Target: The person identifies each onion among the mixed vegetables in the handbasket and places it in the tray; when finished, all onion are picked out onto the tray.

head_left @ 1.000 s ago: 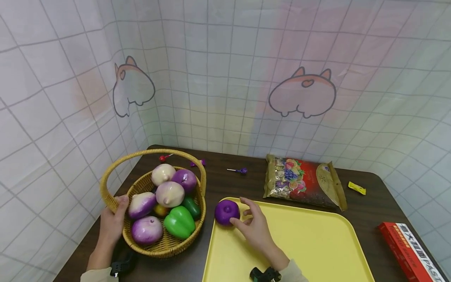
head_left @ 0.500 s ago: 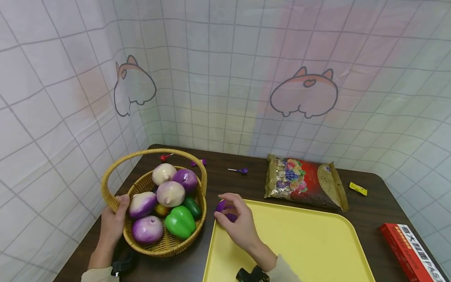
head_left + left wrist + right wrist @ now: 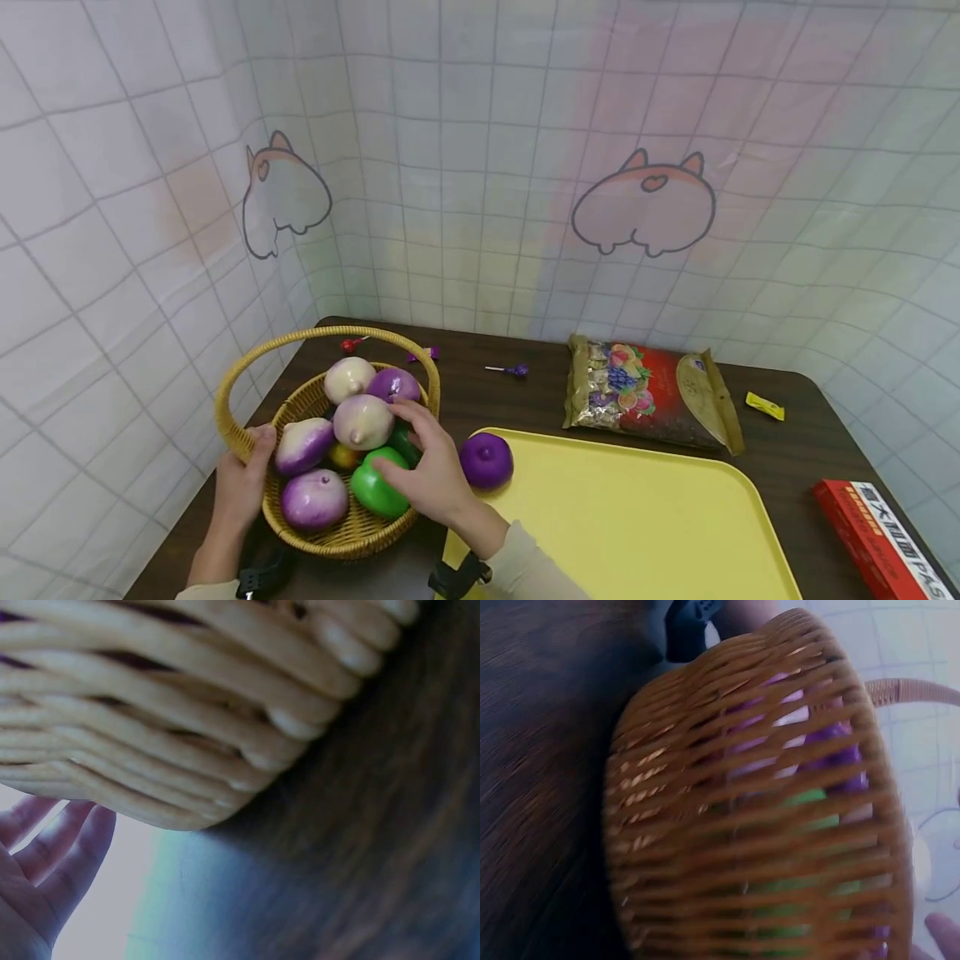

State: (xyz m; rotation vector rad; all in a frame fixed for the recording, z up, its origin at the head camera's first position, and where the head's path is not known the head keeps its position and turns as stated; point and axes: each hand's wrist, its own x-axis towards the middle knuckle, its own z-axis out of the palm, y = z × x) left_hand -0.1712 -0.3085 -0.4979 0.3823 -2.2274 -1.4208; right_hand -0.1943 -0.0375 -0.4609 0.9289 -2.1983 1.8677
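In the head view, my left hand point(image 3: 236, 483) grips the wicker basket point(image 3: 352, 546) at its left rim, near the handle's base. In the left wrist view, fingers point(image 3: 79, 847) of that hand lie against the basket's outside. My right hand point(image 3: 437, 475) reaches over the right side of the basket, thumb and fingers spread above a green bell pepper point(image 3: 378, 487). Whether they touch the pepper cannot be told. Several round purple-and-white vegetables point(image 3: 315, 500) fill the basket, with a dark green vegetable point(image 3: 403, 442) partly hidden by the hand. A round purple vegetable point(image 3: 486, 461) sits on the yellow tray point(image 3: 637, 517).
Behind the tray lies a candy bag point(image 3: 648, 396), with a yellow wrapped candy point(image 3: 765, 406) to its right. A purple lollipop point(image 3: 516, 370), a purple candy point(image 3: 423, 354) and a red lollipop point(image 3: 351, 343) lie along the back. A red pasta box point(image 3: 873, 533) is at the right.
My right hand has left the round purple vegetable, which stays in the tray's corner, and moved left over the basket. My left hand keeps its hold on the basket.
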